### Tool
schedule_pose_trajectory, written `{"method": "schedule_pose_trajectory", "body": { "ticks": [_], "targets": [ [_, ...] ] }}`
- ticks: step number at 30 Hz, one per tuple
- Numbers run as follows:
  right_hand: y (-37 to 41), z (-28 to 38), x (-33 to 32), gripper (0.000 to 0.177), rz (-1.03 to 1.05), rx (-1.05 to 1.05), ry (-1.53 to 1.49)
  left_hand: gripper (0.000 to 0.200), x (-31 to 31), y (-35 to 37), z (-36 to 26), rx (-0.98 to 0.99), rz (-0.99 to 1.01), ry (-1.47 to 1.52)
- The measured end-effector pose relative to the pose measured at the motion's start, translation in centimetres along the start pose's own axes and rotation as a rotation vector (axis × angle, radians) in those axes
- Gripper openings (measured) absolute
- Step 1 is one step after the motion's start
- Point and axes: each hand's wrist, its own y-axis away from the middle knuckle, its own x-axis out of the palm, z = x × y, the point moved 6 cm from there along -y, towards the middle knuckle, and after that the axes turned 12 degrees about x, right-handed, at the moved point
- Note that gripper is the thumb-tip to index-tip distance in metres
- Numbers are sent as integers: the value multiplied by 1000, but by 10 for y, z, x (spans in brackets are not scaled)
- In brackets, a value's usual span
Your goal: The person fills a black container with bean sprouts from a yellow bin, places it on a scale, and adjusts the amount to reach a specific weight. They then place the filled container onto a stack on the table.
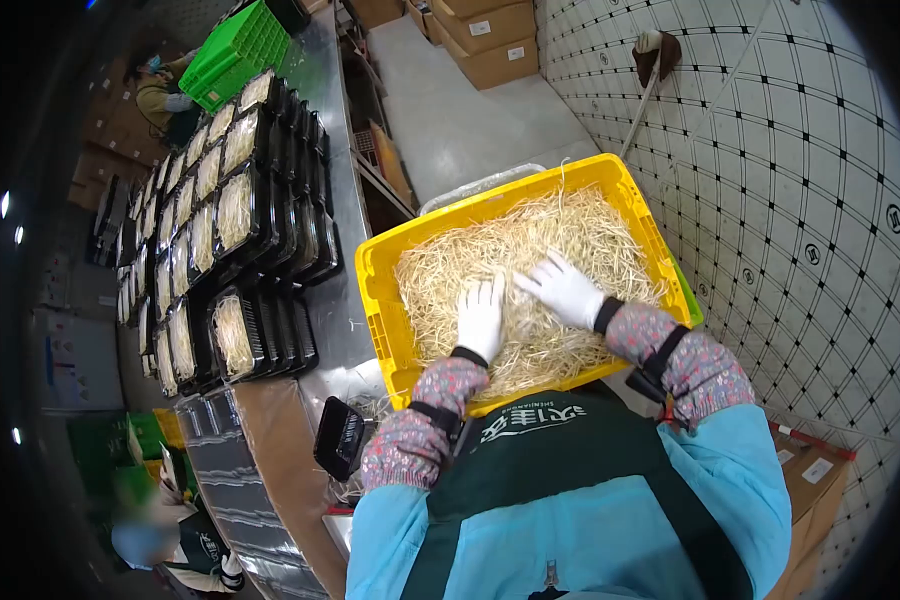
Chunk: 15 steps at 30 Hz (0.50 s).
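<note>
A yellow crate (382, 340) full of loose, pale straw-like strands (450, 250) stands right in front of me. My left hand (480, 320), in a white glove, lies on the strands left of the middle, its fingers stretched forward. My right hand (568, 292), gloved in white too, rests on them a little farther right with fingers apart and pointing left. The fingertips of both touch the strands. I see nothing gripped in either hand. Just left of the crate, an open black plastic tray (340, 437) leans near my left sleeve.
Stacks of black trays holding pale strands (235, 212) cover the metal table (322, 100) at left. Beyond them, a person (160, 95) is beside a green crate (235, 55); another person (195, 545) is at lower left. Cardboard boxes (485, 40) stand behind; a patterned wall (770, 180) bounds the right.
</note>
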Motion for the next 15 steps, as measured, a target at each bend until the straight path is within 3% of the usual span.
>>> {"method": "schedule_pose_trajectory", "body": {
  "ticks": [1, 3, 6, 7, 9, 11, 13, 15],
  "targets": [
    [18, 12, -9, 62, -52, -39, -5, 89, 3, 15, -13, -5, 47, -25],
    [46, 33, -30, 60, 120, -28, -70, 84, -24, 39, -36, 2, 174, 232],
    [84, 45, -46, 60, 140, -101, -119, 76, -30, 77, -52, 150, 321, 387],
    [87, 43, -48, 60, 232, -108, -175, 69, -33, 83, -52, 236, 388, 440],
    [90, 40, -57, 60, 416, -118, -288, 56, -44, 88, -46, 187, 539, 772],
    [70, 25, -68, 55, 679, -15, -451, 38, -69, 74, -33, -2, 552, 847],
    [41, 14, -76, 52, 828, 144, -487, 36, -77, 54, -13, -275, 407, 992],
    [5, 6, -67, 50, 533, 173, -432, 37, -86, 24, 4, -201, -43, 649]
  ]
}}
